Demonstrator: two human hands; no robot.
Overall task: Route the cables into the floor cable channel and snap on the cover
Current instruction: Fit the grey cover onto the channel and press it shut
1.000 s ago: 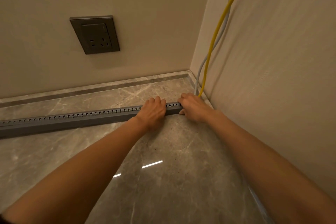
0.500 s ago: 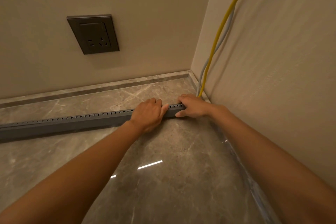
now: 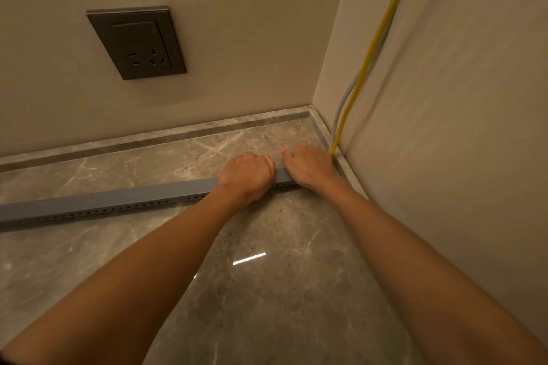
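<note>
A long grey cable channel [image 3: 118, 201] lies on the marble floor, running from the left edge toward the right wall. Its smooth face points up and a row of small holes shows along its near side. My left hand [image 3: 246, 176] and my right hand [image 3: 310, 166] both grip its right end, side by side, fingers curled over the top. A yellow cable [image 3: 376, 41] and a grey cable [image 3: 345, 101] hang down the right wall and drop behind my right hand. Where they meet the channel is hidden.
A dark wall socket [image 3: 138, 43] sits on the back wall above the channel. A marble skirting strip [image 3: 178, 135] runs along both walls into the corner. The glossy marble floor [image 3: 267, 290] stretches toward me.
The channel has rolled about its length: the holed edge that faced up now faces me, and the smooth face is on top. Both hands stayed at the right end, now closer together.
</note>
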